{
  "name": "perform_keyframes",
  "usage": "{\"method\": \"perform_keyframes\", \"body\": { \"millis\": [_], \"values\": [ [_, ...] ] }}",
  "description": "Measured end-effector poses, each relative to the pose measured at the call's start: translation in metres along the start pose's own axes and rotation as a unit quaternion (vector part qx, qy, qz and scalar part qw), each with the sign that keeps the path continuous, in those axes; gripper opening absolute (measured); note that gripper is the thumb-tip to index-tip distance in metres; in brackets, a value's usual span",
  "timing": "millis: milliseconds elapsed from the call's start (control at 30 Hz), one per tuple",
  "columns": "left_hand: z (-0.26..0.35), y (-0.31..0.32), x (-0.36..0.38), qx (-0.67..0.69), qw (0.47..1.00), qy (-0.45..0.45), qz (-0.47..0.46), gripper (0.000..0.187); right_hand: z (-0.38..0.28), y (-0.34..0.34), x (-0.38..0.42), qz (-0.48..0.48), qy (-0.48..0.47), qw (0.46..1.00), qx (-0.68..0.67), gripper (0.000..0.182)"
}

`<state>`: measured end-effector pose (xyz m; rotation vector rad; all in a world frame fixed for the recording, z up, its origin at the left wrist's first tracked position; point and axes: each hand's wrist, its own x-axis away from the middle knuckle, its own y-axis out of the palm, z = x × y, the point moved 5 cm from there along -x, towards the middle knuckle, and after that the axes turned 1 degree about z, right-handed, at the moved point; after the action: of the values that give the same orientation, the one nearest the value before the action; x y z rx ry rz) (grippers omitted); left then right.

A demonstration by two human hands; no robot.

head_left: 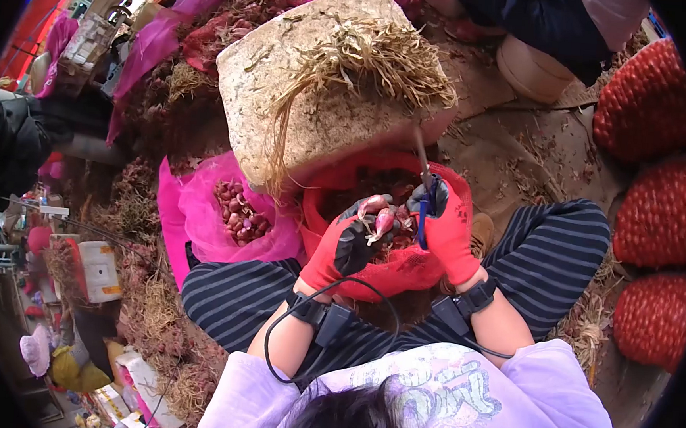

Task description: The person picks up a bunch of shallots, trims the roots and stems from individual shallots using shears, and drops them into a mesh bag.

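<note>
My left hand, in a red and grey glove, is closed around a small bunch of shallots with pinkish-purple skins. Close beside it, my right hand in a matching glove grips blue-handled scissors, whose blades point up and away from me. Both hands are above a red mesh bag that stands between my crossed legs with shallots inside. To its left, a pink mesh bag lies open around loose shallots.
A worn foam block stands ahead, with dried stalks heaped on it. Full red mesh sacks line the right side. Dry tops and shallots litter the ground at left. Another person's dark-clothed legs show at top right.
</note>
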<state>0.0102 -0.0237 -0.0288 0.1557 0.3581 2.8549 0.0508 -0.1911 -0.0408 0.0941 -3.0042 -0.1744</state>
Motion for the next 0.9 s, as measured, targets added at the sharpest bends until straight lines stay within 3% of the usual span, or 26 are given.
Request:
{"method": "perform_keyframes", "body": {
  "millis": [67, 167, 267, 367, 500, 533, 567, 600, 667, 700, 800, 867, 900],
  "values": [
    [-0.002, -0.001, 0.001, 0.18, 0.981, -0.065, 0.013, 0.043, 0.001, 0.0, -0.006, -0.008, 0.025, 0.997, -0.068, 0.027],
    [-0.008, -0.001, 0.001, 0.409, 0.906, -0.096, 0.044, 0.043, -0.003, -0.009, -0.01, -0.008, 0.006, 0.999, 0.037, 0.028],
    [-0.005, -0.002, 0.003, 0.42, 0.897, -0.122, 0.064, 0.041, -0.016, -0.006, -0.01, -0.035, -0.009, 0.998, -0.051, 0.03],
    [-0.009, -0.003, 0.001, 0.482, 0.866, -0.132, 0.009, 0.04, -0.044, 0.014, 0.002, -0.123, -0.032, 0.992, 0.001, 0.03],
    [0.0, 0.002, 0.006, 0.42, 0.897, -0.119, 0.061, 0.037, -0.057, 0.029, 0.015, -0.131, -0.118, 0.981, 0.086, 0.026],
    [-0.004, 0.001, 0.004, 0.39, 0.91, -0.122, 0.065, 0.036, -0.064, 0.028, 0.017, -0.103, -0.207, 0.957, 0.178, 0.025],
    [-0.008, 0.0, 0.003, 0.36, 0.922, -0.123, 0.068, 0.035, -0.063, 0.026, 0.016, -0.099, -0.208, 0.952, 0.202, 0.024],
    [-0.01, -0.004, 0.008, 0.231, 0.96, -0.149, 0.054, 0.037, -0.061, 0.024, 0.016, -0.096, -0.209, 0.947, 0.226, 0.024],
    [-0.009, -0.002, 0.006, 0.315, 0.938, -0.148, -0.012, 0.038, -0.062, 0.024, 0.015, -0.089, -0.213, 0.941, 0.249, 0.022],
    [0.003, 0.005, 0.004, 0.356, 0.921, -0.15, -0.043, 0.039, -0.061, 0.021, 0.012, -0.071, -0.201, 0.945, 0.246, 0.022],
    [0.023, 0.011, 0.005, 0.241, 0.963, -0.122, 0.002, 0.037, -0.046, 0.005, 0.0, -0.013, -0.157, 0.964, 0.215, 0.02],
    [0.019, 0.002, -0.002, 0.112, 0.987, -0.113, 0.013, 0.033, -0.039, 0.003, 0.002, -0.029, -0.058, 0.996, 0.06, 0.02],
    [0.013, -0.001, -0.003, 0.138, 0.982, -0.121, 0.035, 0.033, -0.037, 0.005, 0.003, -0.038, -0.007, 0.999, -0.017, 0.02]
  ]
}}
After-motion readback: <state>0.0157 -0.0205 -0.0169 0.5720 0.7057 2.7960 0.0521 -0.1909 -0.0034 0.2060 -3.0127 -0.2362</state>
